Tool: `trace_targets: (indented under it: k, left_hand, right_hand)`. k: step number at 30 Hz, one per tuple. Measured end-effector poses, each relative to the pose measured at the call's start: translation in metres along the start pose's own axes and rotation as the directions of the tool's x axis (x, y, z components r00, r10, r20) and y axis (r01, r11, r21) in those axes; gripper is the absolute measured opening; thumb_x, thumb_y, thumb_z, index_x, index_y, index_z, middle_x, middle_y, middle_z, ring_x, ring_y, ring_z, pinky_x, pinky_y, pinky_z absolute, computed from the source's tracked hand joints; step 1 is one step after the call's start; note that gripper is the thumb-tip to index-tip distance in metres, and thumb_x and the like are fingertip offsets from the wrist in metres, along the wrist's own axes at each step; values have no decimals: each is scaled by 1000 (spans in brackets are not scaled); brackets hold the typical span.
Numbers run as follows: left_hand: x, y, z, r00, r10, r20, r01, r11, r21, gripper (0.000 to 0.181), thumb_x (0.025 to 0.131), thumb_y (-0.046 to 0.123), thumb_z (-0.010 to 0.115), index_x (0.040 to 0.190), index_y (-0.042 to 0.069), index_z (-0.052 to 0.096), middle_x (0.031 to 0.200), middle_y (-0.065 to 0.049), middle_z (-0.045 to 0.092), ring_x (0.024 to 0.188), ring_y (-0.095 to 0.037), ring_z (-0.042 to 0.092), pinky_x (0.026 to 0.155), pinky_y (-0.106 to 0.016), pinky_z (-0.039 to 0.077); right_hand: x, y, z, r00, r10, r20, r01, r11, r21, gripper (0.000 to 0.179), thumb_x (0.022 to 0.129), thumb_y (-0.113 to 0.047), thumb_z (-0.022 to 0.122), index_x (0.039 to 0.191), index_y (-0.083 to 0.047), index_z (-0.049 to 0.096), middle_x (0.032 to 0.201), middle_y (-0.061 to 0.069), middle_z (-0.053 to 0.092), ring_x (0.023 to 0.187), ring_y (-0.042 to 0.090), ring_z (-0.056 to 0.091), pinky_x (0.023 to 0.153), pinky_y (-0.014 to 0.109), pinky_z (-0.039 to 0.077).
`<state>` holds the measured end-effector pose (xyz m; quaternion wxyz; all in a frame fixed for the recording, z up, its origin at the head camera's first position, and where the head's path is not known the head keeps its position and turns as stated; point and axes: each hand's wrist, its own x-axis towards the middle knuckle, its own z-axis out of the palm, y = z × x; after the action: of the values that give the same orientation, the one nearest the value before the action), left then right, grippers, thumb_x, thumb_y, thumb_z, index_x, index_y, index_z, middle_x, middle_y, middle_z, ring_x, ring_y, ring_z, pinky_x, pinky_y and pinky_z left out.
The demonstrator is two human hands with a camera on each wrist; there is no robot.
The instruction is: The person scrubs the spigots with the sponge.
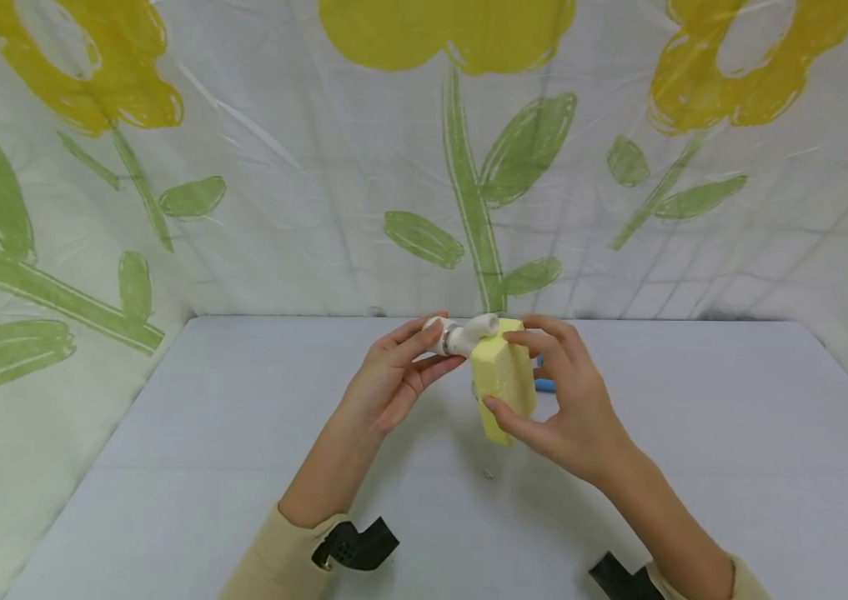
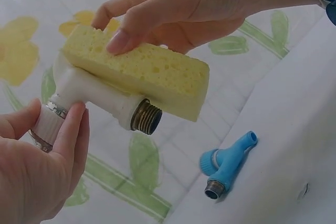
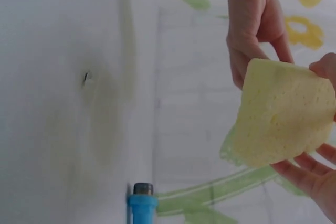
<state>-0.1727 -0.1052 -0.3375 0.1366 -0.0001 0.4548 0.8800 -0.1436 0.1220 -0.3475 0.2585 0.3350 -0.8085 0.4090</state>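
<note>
My left hand (image 1: 396, 371) pinches the ribbed end of a white plastic pipe fitting (image 2: 107, 95), a branched piece with a threaded metal end. My right hand (image 1: 577, 408) grips a yellow sponge (image 1: 500, 379) by its edges, thumb on one side and fingers on the other. In the left wrist view the sponge lies along the white fitting, right against its body. Both are held up above the table. From the right wrist view the sponge's broad face hides the fitting and part of the left hand.
A similar blue fitting (image 2: 228, 163) with a threaded metal end lies on the white table (image 1: 191, 467) behind the right hand. A small mark (image 1: 489, 474) shows on the tabletop. Behind the table's far edge hangs a sheet (image 1: 303, 242) with painted flowers.
</note>
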Motion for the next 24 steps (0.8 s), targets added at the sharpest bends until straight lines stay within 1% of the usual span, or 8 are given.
trace_targets:
  k: [3,4,10,12,14,18,21,24]
  left_hand:
    - [0,0,0,1000,11,-10,-11,1000,5,40,111,4,48,148,-11,48,134,-13,58,99,-21,70,94,-30,62]
    - [0,1,-1,1000,15,-15,-15,1000,5,39,111,4,48,148,-10,49,134,-13,58,100,-21,70,95,-30,62]
    - [1,2,-3,999,33,-34,-33,999,-1,38,112,5,48,147,-10,50,129,-10,59,100,-21,68,96,-31,62]
    - [0,2,-2,999,29,-27,-29,1000,1,39,112,5,46,148,-11,47,128,-9,60,100,-20,68,96,-31,62]
    - [0,1,-1,1000,15,-20,-15,1000,2,39,112,5,46,148,-11,47,127,-9,60,100,-20,69,96,-30,62]
    - [0,-2,2,1000,-5,-12,5,1000,5,33,111,6,49,140,-9,54,127,-12,60,98,-21,70,94,-30,62]
    - [-1,-3,4,1000,-4,-13,4,1000,0,31,111,7,51,137,-8,57,128,-14,59,98,-22,70,93,-30,63]
    - [-2,-1,5,1000,-10,-14,10,1000,-16,33,111,6,50,141,-8,54,130,-14,58,100,-22,69,93,-29,63]
  right_hand:
    - [-1,-1,-1,999,22,40,-22,1000,-4,65,76,-9,91,132,-3,58,138,22,51,111,33,63,69,40,66]
    - [-1,-1,-2,998,30,57,-29,1000,-7,66,74,-7,91,131,-4,58,137,21,50,111,32,62,70,39,66]
    - [-1,-2,-6,986,75,150,-73,997,-20,62,74,-8,92,126,-10,60,134,13,50,112,27,60,74,38,64]
    - [-1,-2,-6,986,74,148,-72,997,-19,62,73,-8,93,126,-9,59,133,13,50,112,27,60,74,37,65]
    - [-1,-3,-6,990,68,125,-66,998,-18,64,73,-7,93,127,-7,59,134,15,50,112,28,60,72,38,65]
    - [0,-3,-7,996,63,63,-62,998,-17,66,74,-9,93,130,-6,58,136,18,51,111,30,62,71,39,66]
    - [0,-2,-7,997,61,46,-61,998,-12,62,82,-21,92,132,-6,58,137,18,51,110,29,63,71,39,66]
    - [0,-2,-8,997,56,48,-55,998,-7,58,89,-34,87,131,-6,58,137,18,51,110,29,63,71,38,65]
